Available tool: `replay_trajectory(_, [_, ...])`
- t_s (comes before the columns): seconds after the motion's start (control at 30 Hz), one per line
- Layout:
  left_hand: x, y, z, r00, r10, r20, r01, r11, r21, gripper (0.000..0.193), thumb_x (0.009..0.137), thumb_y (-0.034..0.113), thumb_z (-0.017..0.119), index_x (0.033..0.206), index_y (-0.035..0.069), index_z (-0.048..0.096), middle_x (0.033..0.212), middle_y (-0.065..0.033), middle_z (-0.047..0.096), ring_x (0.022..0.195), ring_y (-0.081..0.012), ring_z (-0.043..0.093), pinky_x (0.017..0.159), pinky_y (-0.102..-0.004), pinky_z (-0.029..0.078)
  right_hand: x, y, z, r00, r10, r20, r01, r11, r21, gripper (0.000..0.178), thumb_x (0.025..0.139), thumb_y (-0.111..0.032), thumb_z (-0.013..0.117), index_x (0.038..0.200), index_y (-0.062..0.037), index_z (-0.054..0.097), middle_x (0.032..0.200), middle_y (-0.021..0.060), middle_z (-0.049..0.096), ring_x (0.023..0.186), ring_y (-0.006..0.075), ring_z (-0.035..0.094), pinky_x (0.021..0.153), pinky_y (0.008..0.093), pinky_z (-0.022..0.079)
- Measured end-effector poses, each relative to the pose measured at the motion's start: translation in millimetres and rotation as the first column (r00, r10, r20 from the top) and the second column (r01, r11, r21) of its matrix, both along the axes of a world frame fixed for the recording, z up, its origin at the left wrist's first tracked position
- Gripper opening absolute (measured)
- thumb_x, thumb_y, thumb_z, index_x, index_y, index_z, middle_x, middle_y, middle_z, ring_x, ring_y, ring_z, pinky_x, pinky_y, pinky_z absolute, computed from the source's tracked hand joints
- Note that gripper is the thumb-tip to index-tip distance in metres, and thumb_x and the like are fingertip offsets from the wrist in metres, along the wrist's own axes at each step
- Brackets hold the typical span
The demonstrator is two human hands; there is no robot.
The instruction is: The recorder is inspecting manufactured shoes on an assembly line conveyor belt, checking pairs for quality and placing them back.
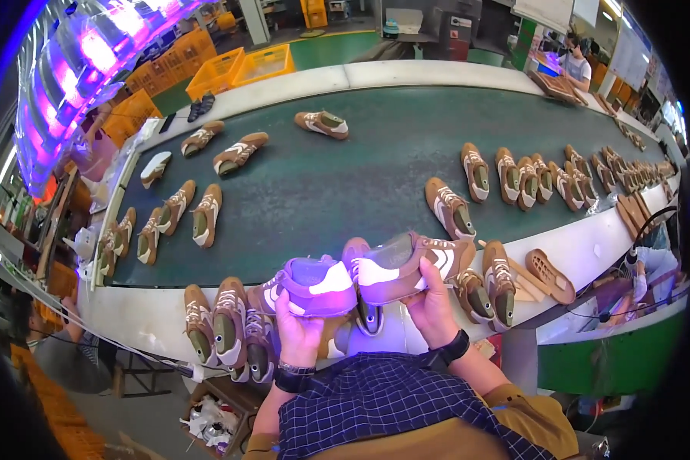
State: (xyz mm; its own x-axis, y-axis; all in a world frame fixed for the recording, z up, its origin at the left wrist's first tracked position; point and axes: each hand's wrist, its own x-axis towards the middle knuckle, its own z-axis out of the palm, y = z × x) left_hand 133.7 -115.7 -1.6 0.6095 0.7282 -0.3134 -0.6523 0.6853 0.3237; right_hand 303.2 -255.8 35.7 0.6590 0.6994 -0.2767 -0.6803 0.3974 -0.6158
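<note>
My left hand [297, 331] grips a brown sneaker [314, 287] with a white heel, tinted purple by the light. In my right hand [432, 308] is a similar sneaker [395, 270] with white stripes on its side. Both are held up side by side, heels toward each other, above the near white ledge. Another sneaker [370, 318] shows partly below and between them. To the left of my left hand stand several brown sneakers [230, 318] with white laces. Just right of my right hand are two more, one of them a brown sneaker [500, 282].
A dark green conveyor belt [322, 207] carries several sneakers [525, 180] on both sides. Loose brown soles [550, 276] lie on the right ledge. Purple-lit clear sheeting [77, 84] hangs at upper left, near yellow crates [264, 65]. A co-worker [576, 65] is at far right.
</note>
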Motion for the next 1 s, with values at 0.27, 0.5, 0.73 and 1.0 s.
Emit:
replay_trajectory(0.27, [3.1,-0.6,-2.6,0.999,0.015,-0.048,-0.016,1.0,-0.02,0.044,0.093,0.034,0.044,0.129,0.007,0.046,0.129,-0.0081,0.052,0.119,-0.0258,0.049,0.101,-0.0443,0.04,-3.7,1.0,-0.9,1.0,-0.02,-0.005,0.02,1.0,0.001,0.047,0.089,-0.029,0.059,0.128,-0.0079,0.043,0.121,0.0084,0.054,0.111,0.0228,0.055,0.089,0.0425,0.05])
replay_trajectory(0.5, [4.1,0.3,-10.3,1.0,-0.028,-0.009,0.028,0.999,-0.04,0.045,0.093,0.036,0.045,0.129,0.009,0.046,0.128,-0.0078,0.052,0.118,-0.0258,0.05,0.1,-0.045,0.041,-3.5,0.7,-3.0,0.999,-0.028,-0.028,0.027,1.0,-0.016,0.046,0.089,-0.029,0.058,0.127,-0.0077,0.043,0.123,0.0089,0.053,0.112,0.0231,0.054,0.091,0.0429,0.049])
replay_trajectory(0.73, [4.8,0.2,-10.0,0.999,-0.021,-0.037,0.02,0.999,-0.038,0.045,0.093,0.036,0.044,0.128,0.008,0.046,0.128,-0.0079,0.052,0.118,-0.0263,0.05,0.1,-0.0453,0.041,-4.9,1.5,-3.2,0.999,-0.027,-0.035,0.026,0.999,-0.019,0.045,0.089,-0.029,0.058,0.127,-0.0082,0.043,0.122,0.0085,0.054,0.111,0.0227,0.054,0.091,0.0426,0.048])
replay_trajectory(1.0, [5.0,0.3,-11.6,0.999,-0.021,-0.033,0.02,0.999,-0.037,0.046,0.094,0.035,0.042,0.131,0.008,0.043,0.131,-0.0086,0.05,0.121,-0.0271,0.047,0.101,-0.0459,0.04,-5.1,0.7,-6.4,1.0,-0.01,-0.024,0.009,0.999,-0.034,0.045,0.09,-0.031,0.056,0.126,-0.0077,0.044,0.121,0.0086,0.054,0.11,0.0218,0.055,0.089,0.0408,0.049])
